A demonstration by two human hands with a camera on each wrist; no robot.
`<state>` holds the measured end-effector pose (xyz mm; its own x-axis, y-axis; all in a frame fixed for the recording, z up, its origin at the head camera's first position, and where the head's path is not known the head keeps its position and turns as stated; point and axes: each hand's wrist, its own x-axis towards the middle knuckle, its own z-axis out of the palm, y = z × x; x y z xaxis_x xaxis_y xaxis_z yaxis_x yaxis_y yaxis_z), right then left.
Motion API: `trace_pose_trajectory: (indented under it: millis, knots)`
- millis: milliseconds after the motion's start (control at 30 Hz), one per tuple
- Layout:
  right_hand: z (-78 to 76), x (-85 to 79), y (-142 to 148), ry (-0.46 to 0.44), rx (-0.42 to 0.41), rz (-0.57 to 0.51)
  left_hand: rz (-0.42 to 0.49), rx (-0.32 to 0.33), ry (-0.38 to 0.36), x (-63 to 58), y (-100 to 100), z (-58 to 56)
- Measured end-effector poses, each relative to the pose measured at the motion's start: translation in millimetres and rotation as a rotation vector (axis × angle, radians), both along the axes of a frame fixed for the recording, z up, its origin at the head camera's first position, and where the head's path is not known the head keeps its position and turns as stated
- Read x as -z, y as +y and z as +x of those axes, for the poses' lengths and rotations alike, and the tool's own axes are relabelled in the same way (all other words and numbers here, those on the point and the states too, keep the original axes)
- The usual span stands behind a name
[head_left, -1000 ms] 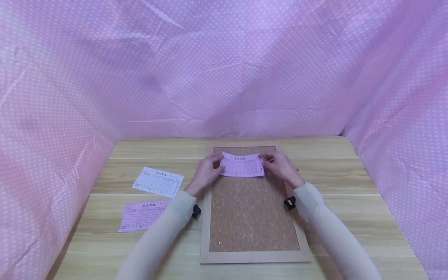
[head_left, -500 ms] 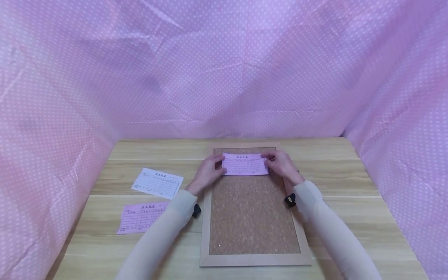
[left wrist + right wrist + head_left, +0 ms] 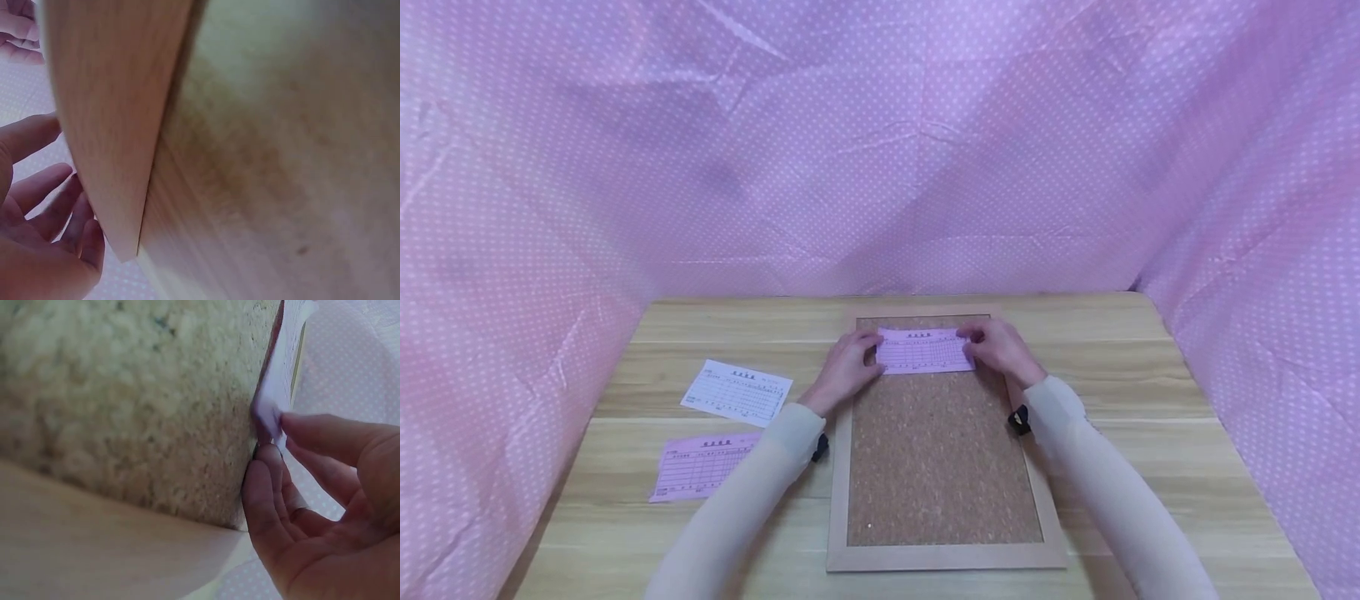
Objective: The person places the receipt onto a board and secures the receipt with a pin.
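Observation:
A pink printed form slip (image 3: 925, 352) lies flat across the upper part of the cork board (image 3: 943, 467). At its left end my left hand (image 3: 848, 367) holds the edge between thumb and index finger. My right hand (image 3: 1000, 348) pinches the right end. In the right wrist view, the thumb and fingers of the right hand (image 3: 325, 500) meet at the slip's edge (image 3: 270, 412), close to the cork. The left wrist view has the left hand (image 3: 44, 231) beside the board's wooden frame (image 3: 119, 119); the slip's left edge is hidden there.
A white printed form (image 3: 737, 392) lies on the wooden table (image 3: 1150, 467) left of the board. Below it is another pink form (image 3: 700, 468), partly covered by my left sleeve. Pink dotted cloth (image 3: 880, 167) encloses the table's back and sides.
The pink slip has shifted slightly right and flattened from a curved shape onto the upper cork. Both hands have moved only a little with it.

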<state>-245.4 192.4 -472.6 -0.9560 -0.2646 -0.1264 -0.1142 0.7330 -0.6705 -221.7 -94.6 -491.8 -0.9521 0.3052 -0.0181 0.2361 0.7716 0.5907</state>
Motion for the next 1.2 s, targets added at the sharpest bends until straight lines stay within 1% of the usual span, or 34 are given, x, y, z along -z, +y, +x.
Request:
trace_pose_trajectory:
  millis: [133,333,400,533,733,833,1000,1200]
  knots:
    - [-1.0,-0.9,-2,-0.013,-0.037,0.028,-0.045,0.022,0.024,1.3,-3,-0.3]
    - [-1.6,-2.1,-3,-0.015,-0.052,0.083,-0.111,0.112,0.048,-0.5,-6,0.4]
    - [-1.3,-2.6,-3,-0.008,-0.057,0.092,-0.126,0.130,0.037,-1.3,-7,0.7]
    - [-0.4,-3.6,-2,0.021,-0.078,0.118,-0.153,0.153,0.026,-1.0,-11,-0.2]
    - [0.4,-6.8,1,0.076,-0.120,0.157,-0.156,0.164,0.022,-0.4,-16,-1.7]
    - [1.9,-10.7,6,0.075,-0.094,0.135,-0.154,0.167,0.006,-2.0,-17,-1.8]
    - [3.8,-18.4,18,0.079,-0.018,0.047,-0.151,0.166,0.000,-4.2,-15,-2.4]
    - [12.5,-24.1,30,0.077,0.036,-0.040,-0.162,0.176,-0.018,-1.0,-18,-0.7]
